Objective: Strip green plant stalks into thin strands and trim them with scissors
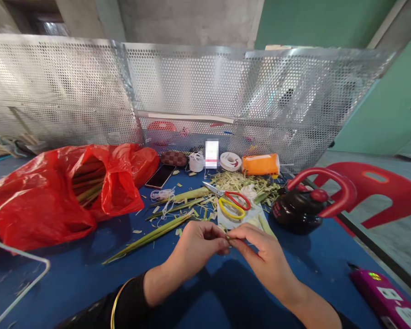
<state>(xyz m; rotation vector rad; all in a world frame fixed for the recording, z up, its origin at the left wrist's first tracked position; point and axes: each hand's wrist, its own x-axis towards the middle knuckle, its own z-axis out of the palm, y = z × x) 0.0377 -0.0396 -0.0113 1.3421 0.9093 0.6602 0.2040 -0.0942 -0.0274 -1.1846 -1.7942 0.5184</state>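
Note:
My left hand [203, 244] and my right hand [265, 256] meet low over the blue table, thumbs and fingertips closed in a pinch. Between them is a small greenish plant strip [228, 238], mostly hidden by the fingers. Just beyond the hands, scissors [231, 202] with one red and one yellow handle lie on a white paper [226, 221], blades pointing away to the left. Long green leaf stalks [154, 235] lie left of my left hand. White string [166, 197] rests loosely near them. Chopped green scraps [239, 183] are heaped behind the scissors.
Left stands a red plastic bag [48, 201] with stalks inside. A black kettle [296, 210] with a red handle is at right, near a red chair [390, 187]. Along the perforated metal screen [192, 77] sit a phone [160, 176], tape roll [230, 161] and orange packet [260, 164].

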